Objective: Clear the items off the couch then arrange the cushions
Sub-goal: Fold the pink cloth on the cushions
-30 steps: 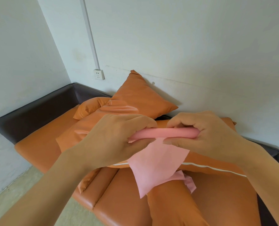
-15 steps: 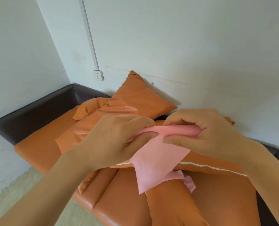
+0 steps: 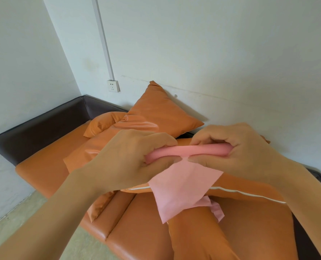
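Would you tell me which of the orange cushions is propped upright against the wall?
The square cushion below the wall socket, standing on one corner; the other cushions lie flat on the couch.

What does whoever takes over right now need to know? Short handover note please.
Left hand: grips the left end of the pink cloth.
Right hand: grips its right end; the top edge is rolled between both hands and the rest hangs loose above the couch.
Cushions: orange, piled unevenly on the seat, one leaning on the wall.
Done: cloth lifted off the couch.
Left: put the cloth away, then arrange the cushions.
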{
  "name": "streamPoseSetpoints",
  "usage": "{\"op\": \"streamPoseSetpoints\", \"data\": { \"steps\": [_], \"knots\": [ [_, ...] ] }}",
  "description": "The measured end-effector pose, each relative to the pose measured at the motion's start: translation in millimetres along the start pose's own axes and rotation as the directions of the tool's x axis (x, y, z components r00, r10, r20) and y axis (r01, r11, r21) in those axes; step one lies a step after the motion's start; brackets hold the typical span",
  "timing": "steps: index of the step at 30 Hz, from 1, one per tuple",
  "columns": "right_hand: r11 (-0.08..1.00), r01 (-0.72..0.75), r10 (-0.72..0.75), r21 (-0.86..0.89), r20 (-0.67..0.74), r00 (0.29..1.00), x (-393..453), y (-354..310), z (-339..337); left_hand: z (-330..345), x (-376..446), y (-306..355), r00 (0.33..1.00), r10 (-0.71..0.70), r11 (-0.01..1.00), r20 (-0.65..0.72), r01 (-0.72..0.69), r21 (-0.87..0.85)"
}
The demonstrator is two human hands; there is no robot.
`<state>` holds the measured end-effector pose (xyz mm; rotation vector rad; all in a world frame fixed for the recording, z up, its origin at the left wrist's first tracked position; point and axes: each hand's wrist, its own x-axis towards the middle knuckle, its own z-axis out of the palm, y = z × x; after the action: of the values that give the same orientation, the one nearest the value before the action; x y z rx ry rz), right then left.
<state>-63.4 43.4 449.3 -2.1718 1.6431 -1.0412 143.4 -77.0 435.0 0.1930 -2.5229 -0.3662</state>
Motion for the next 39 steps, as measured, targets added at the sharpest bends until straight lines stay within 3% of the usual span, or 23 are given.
{"op": "streamPoseSetpoints", "data": {
  "steps": [6, 13, 20, 27, 34, 39],
  "knots": [
    [0.953, -0.157, 0.129, 0.259, 0.12, 0.984, -0.7, 0.6, -4.8, 0.8, 2.7, 1.5, 0.994, 0.098, 0.985, -0.04, -0.091, 0.144],
    [0.997, -0.031, 0.028, 0.067, 0.039, 0.999, 0.5, 0.3, -6.5, 1.7, 3.6, -2.0, 0.999, 0.045, 0.999, -0.003, -0.045, 0.028],
    [0.976, -0.133, 0.113, 0.173, 0.12, 0.986, 0.2, 1.7, -7.6, 6.5, 5.7, 1.0, 0.991, 0.108, 0.993, -0.083, -0.104, 0.046],
    [0.995, -0.07, 0.065, 0.066, 0.077, 0.995, 1.6, -2.0, -6.4, 6.7, 4.7, -0.1, 1.0, -0.001, 0.999, -0.015, 0.0, -0.037],
    [0.99, -0.119, 0.109, 0.072, 0.13, 0.986, -0.1, 3.2, -5.8, 7.5, 6.8, 1.8, 0.994, 0.081, 0.997, -0.067, -0.08, 0.013],
    [0.994, -0.107, 0.103, 0.028, 0.115, 0.988, -3.1, 3.3, -4.0, 10.3, 6.2, 0.0, 0.999, 0.041, 0.999, -0.026, -0.041, 0.0]
  ]
}}
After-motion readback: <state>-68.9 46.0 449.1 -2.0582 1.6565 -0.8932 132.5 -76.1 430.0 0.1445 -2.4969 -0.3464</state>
